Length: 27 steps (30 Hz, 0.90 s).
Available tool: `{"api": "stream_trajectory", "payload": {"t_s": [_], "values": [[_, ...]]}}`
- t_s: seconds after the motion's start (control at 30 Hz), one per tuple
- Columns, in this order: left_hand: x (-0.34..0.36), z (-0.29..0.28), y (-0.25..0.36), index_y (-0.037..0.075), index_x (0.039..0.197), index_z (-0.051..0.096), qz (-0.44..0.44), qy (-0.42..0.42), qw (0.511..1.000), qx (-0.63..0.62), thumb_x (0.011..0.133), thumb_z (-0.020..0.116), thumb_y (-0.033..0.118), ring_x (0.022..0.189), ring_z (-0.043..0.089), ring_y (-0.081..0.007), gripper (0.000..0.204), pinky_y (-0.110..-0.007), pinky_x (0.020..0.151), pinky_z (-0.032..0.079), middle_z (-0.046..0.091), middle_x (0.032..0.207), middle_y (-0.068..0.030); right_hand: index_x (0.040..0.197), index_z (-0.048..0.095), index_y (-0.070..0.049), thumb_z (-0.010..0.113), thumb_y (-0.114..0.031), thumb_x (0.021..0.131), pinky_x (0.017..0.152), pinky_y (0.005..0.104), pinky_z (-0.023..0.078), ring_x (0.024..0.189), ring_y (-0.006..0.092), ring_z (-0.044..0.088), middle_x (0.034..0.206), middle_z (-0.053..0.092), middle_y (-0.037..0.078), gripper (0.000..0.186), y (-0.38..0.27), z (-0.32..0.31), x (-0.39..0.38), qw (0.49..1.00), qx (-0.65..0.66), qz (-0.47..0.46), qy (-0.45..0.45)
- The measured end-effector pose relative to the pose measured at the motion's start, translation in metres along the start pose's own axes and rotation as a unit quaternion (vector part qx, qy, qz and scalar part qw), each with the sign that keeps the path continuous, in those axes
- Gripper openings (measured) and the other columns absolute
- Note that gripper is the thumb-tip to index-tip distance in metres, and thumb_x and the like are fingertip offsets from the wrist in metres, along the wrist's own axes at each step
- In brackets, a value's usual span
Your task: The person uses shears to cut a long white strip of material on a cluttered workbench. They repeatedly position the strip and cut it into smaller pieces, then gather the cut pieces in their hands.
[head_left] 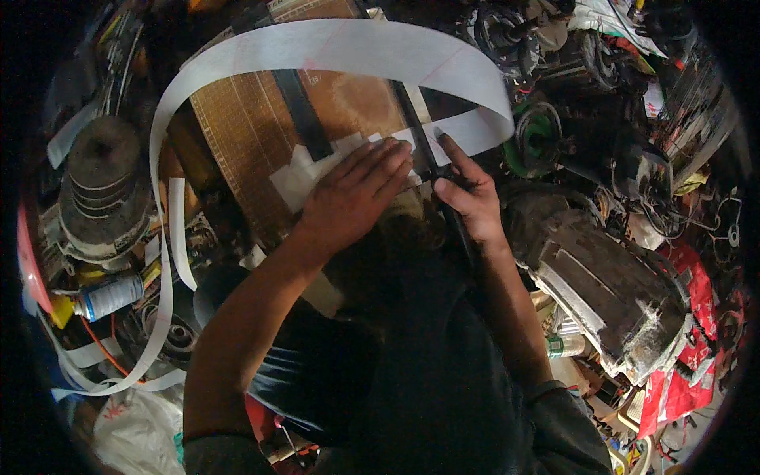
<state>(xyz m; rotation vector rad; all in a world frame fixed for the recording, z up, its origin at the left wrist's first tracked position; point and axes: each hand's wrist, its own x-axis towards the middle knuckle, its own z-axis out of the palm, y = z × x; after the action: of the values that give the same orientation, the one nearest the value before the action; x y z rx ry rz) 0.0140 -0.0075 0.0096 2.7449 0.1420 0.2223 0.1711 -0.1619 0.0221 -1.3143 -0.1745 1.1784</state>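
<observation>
A paper cutter with a brown gridded board [229,119] lies in front of me, a long black arm [409,103] running down its right side. My left hand [356,186] lies flat on the board, fingers extended, pressing on thin white pieces [294,176]. My right hand [473,194] is at the black arm. Its thumb rests against the arm and its index finger reaches up onto a white strip; the other fingers are mostly hidden. That long white strip [340,46] arches over the board, curls back at the right and runs in toward my hands.
The strip's other end trails down on the left near a spray can [115,297] and a stacked dark round part [103,186]. At the right stand a dirty motor housing [602,293], a green-rimmed wheel [538,141] and a red bag [701,285]. A white bag [138,427] lies lower left.
</observation>
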Motion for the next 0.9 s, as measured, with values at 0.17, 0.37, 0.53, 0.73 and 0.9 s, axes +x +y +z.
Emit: {"api": "stream_trajectory", "payload": {"t_s": [0.17, 0.37, 0.53, 0.73, 0.9], "values": [[-0.001, 0.001, -0.002, 0.008, 0.127, 0.056, 0.004, -0.016, 1.000, -0.012, 0.088, 0.054, 0.013, 0.133, 0.046, -0.0278, 0.039, -0.045, 0.111, 0.037, 0.047, 0.142, -0.0113, 0.139, 0.048, 0.004, 0.072, 0.000, 0.082, 0.102, 0.0295, 0.041, 0.115, 0.0137, 0.055, 0.135, 0.057, 0.010, 0.062, 0.000, 0.001, 0.004, 0.996, -0.088, -0.009, 0.021], [-0.006, 0.000, 0.002, 0.010, 0.118, 0.060, -0.026, -0.011, 1.000, 0.013, 0.087, 0.055, 0.015, 0.124, 0.051, -0.0318, 0.032, -0.044, 0.107, 0.042, 0.051, 0.135, -0.0138, 0.136, 0.052, 0.003, 0.067, -0.010, 0.090, 0.105, 0.0303, 0.038, 0.121, 0.0155, 0.053, 0.136, 0.058, 0.011, 0.050, -0.022, 0.016, -0.016, 0.991, -0.107, -0.077, 0.015], [-0.011, 0.005, -0.001, 0.009, 0.121, 0.060, -0.017, 0.005, 0.999, 0.030, 0.086, 0.057, 0.017, 0.130, 0.047, -0.0309, 0.036, -0.046, 0.110, 0.038, 0.051, 0.135, -0.0119, 0.130, 0.059, 0.001, 0.052, -0.025, 0.101, 0.085, 0.0242, 0.044, 0.097, 0.0084, 0.056, 0.110, 0.065, 0.005, 0.040, -0.002, 0.004, -0.006, 0.999, -0.047, 0.014, 0.019], [0.000, 0.000, 0.004, 0.011, 0.125, 0.057, 0.007, -0.026, 0.997, 0.070, 0.090, 0.053, 0.019, 0.134, 0.045, -0.0190, 0.037, -0.042, 0.115, 0.031, 0.051, 0.139, -0.0043, 0.121, 0.066, 0.001, 0.057, -0.014, 0.098, 0.077, 0.0220, 0.048, 0.084, 0.0064, 0.058, 0.099, 0.069, 0.004, 0.028, 0.020, 0.004, 0.007, 0.996, -0.018, -0.031, 0.081], [-0.002, 0.002, 0.000, 0.009, 0.130, 0.053, 0.006, -0.008, 0.999, 0.047, 0.091, 0.052, 0.021, 0.133, 0.047, -0.0211, 0.041, -0.040, 0.111, 0.036, 0.051, 0.140, -0.0069, 0.123, 0.065, 0.000, 0.064, -0.001, 0.091, 0.080, 0.0212, 0.048, 0.088, 0.0067, 0.060, 0.106, 0.070, 0.004, 0.032, 0.011, 0.005, 0.010, 0.993, -0.040, -0.018, 0.113]]}}
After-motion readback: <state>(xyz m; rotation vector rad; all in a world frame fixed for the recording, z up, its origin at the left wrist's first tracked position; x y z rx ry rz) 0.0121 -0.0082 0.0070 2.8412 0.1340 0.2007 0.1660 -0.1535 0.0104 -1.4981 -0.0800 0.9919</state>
